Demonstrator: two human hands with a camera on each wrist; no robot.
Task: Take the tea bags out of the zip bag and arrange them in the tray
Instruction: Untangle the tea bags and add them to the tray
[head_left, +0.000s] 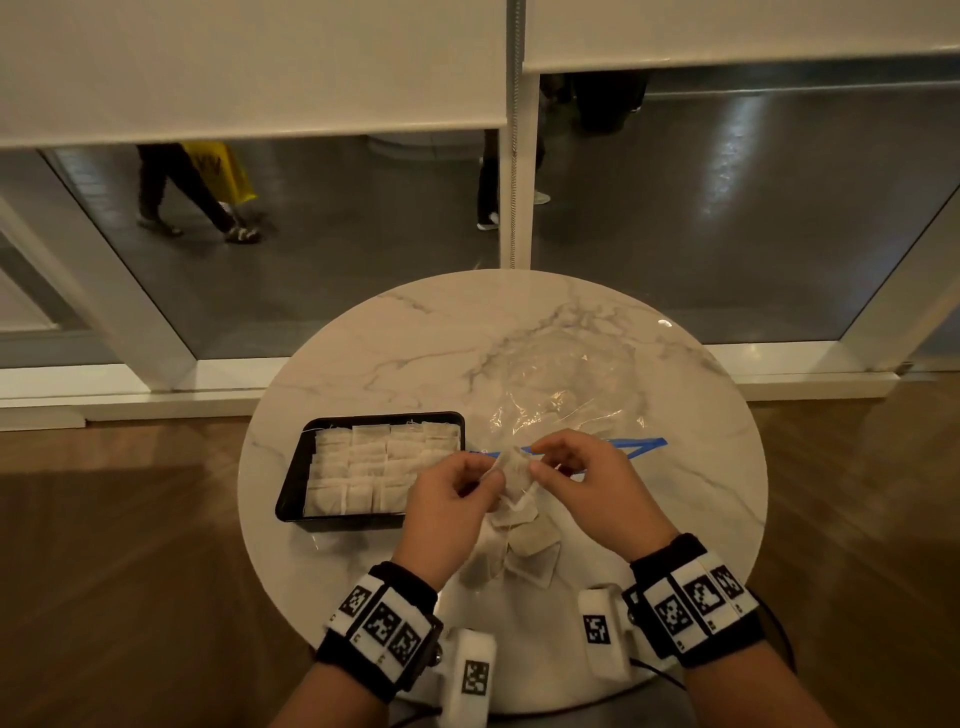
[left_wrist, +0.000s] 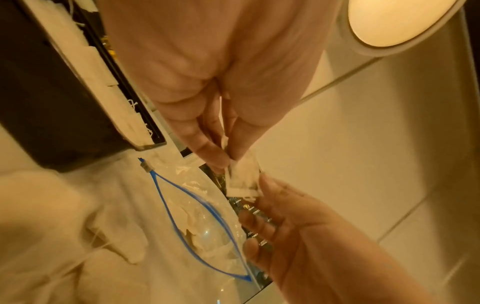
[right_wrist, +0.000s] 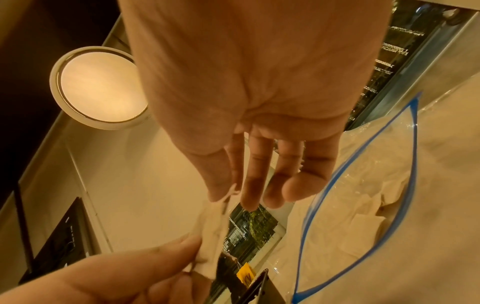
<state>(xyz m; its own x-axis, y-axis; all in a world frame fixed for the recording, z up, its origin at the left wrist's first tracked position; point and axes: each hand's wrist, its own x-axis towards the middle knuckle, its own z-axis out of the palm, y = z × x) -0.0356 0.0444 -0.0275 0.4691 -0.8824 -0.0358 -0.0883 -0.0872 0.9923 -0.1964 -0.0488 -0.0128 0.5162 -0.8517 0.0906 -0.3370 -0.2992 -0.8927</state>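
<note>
A small white tea bag (head_left: 511, 467) (left_wrist: 244, 179) (right_wrist: 211, 232) hangs above the table, pinched from both sides. My left hand (head_left: 491, 477) (left_wrist: 228, 162) grips its left edge between thumb and forefinger. My right hand (head_left: 535, 461) (right_wrist: 226, 197) pinches the other edge, its other fingers fairly straight. To the left stands the black tray (head_left: 291, 467) (left_wrist: 64, 102), holding several rows of tea bags (head_left: 374, 467). The clear zip bag (head_left: 566, 395) (left_wrist: 202, 226) (right_wrist: 363, 205) with a blue zip lies open behind my hands, with tea bags inside. Several loose tea bags (head_left: 524, 545) lie under my hands.
Everything sits on a round marble table (head_left: 395, 343) whose far half is bare. Wooden floor surrounds it. A glass wall with white frames stands behind, and people walk past outside.
</note>
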